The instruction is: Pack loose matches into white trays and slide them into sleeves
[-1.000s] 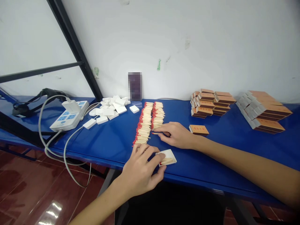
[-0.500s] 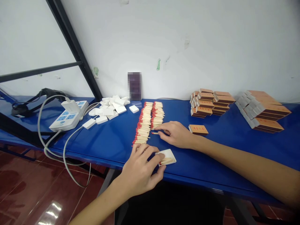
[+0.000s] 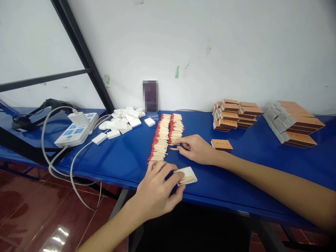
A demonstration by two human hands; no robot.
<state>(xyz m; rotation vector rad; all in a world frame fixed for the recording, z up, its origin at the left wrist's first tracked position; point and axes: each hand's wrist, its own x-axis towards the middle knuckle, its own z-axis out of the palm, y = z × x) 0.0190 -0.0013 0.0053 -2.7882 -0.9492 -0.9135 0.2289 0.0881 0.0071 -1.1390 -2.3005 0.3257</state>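
Note:
My left hand (image 3: 160,189) grips a small white matchbox tray (image 3: 191,172) near the table's front edge, thumb and fingers at its left end. Several matches (image 3: 187,180) with red heads lie inside the tray, partly hidden by a finger. My right hand (image 3: 196,148) has its thumb and forefinger curled at the near end of the right row of matches (image 3: 176,129). A loose match (image 3: 173,149), red head to the left, runs in under the thumb. Beside that row lies a longer row of matches (image 3: 160,136), its near end by my left fingers.
A single closed matchbox (image 3: 222,144) lies beyond my right forearm. Stacks of matchboxes (image 3: 231,114) and more matchboxes (image 3: 296,122) stand at the back right. At the left are heaped white trays (image 3: 128,119), a power strip (image 3: 76,131) with cables, and a pixelated dark panel (image 3: 150,96).
Almost nothing differs. My right hand has shifted very slightly at the match row; my left hand stays on the tray.

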